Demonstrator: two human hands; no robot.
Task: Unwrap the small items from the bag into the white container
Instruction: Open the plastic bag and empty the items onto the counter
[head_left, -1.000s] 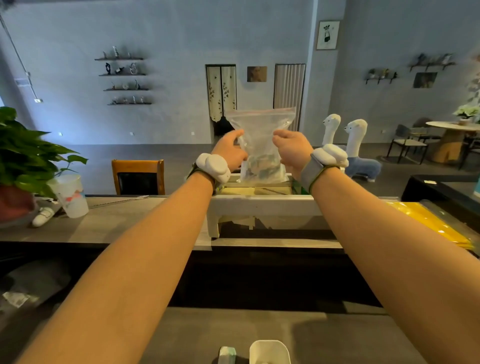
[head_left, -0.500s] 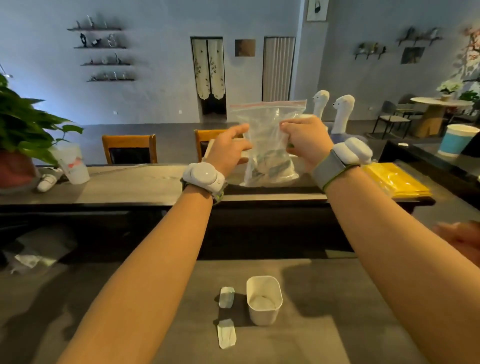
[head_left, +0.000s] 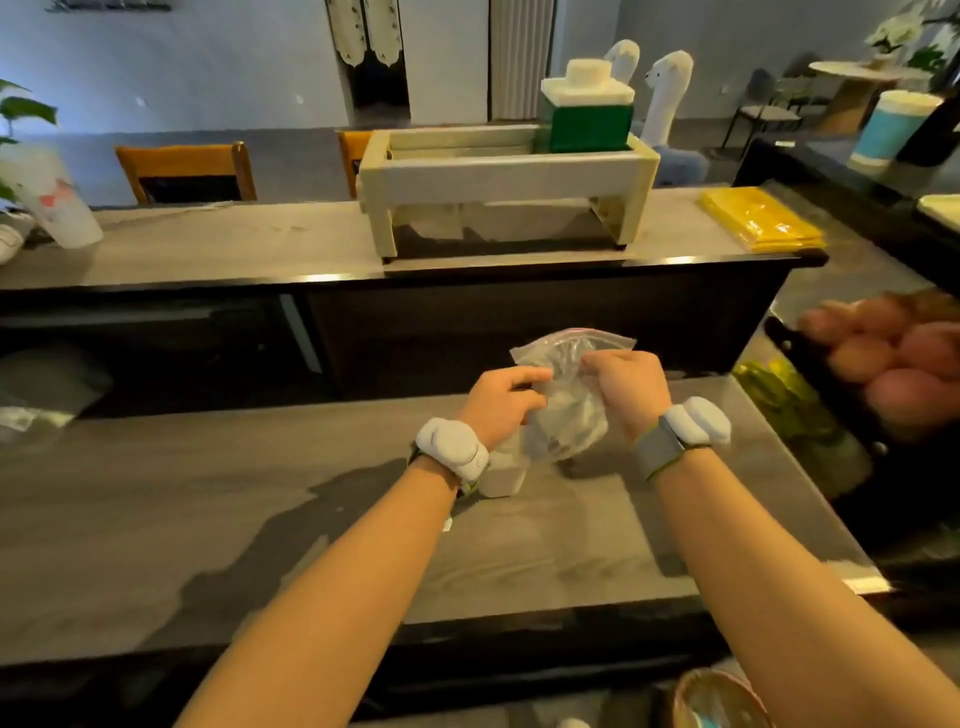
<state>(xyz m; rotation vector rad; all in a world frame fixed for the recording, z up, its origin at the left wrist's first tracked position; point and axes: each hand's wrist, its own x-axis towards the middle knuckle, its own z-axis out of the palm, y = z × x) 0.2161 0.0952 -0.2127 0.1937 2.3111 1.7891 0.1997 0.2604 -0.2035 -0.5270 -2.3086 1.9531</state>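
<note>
A clear zip bag (head_left: 567, 402) with small wrapped items in its bottom hangs just above the grey counter. My left hand (head_left: 500, 402) pinches its left side and my right hand (head_left: 626, 389) grips its right side near the red-edged top. The white container (head_left: 503, 475) stands on the counter right under my left wrist, mostly hidden by the wrist and the bag. Both wrists wear white bands.
A raised shelf behind the counter (head_left: 156, 499) carries a cream wooden tray stand (head_left: 506, 174) with a green-and-white box (head_left: 589, 111), a plastic cup (head_left: 52, 202) and yellow packets (head_left: 761, 221). Another person's hand (head_left: 888, 358) is blurred at the right edge.
Both hands have brought the bag down from chest height to just over the counter, above the white container. My view has tipped downward. The two small white packets beside the container are now hidden.
</note>
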